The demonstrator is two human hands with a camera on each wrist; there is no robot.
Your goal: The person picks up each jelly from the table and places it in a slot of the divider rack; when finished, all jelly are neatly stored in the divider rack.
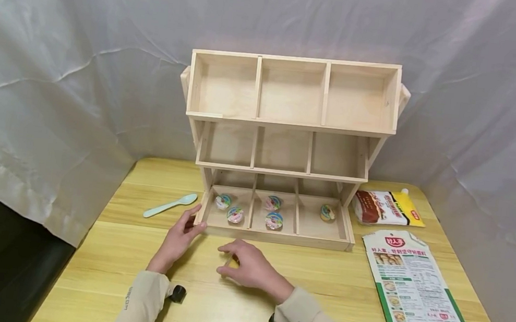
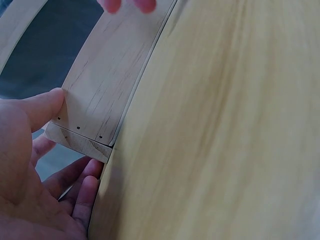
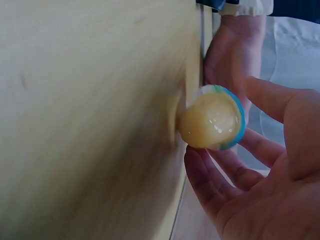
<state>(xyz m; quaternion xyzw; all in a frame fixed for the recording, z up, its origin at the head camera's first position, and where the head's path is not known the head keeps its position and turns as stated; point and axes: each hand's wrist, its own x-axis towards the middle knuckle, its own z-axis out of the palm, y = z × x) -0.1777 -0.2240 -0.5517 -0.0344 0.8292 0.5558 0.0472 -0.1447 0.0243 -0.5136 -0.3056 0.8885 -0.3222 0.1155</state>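
My left hand (image 1: 179, 239) grips the lower left front corner of a three-tier wooden rack (image 1: 269, 237). In the left wrist view the thumb lies on the top of its front board (image 2: 95, 95), the other fingers beside the end. In front of the rack my right hand (image 1: 251, 268) has its fingers curled round a small yellow jelly cup (image 3: 212, 122) low at the tabletop; the thumb looks slightly apart from it. Two jelly cups (image 1: 235, 215) sit in the bottom tier's left compartment, two (image 1: 274, 220) in the middle, one yellowish cup (image 1: 327, 212) in the right.
A pale green spoon (image 1: 170, 206) lies left of the rack. To the right are a red, white and yellow food pouch (image 1: 387, 207) with a spout and a green-edged white packet (image 1: 414, 287). The rack's upper tiers (image 1: 293, 91) have three compartments each. Grey sheeting (image 1: 84, 59) surrounds the table.
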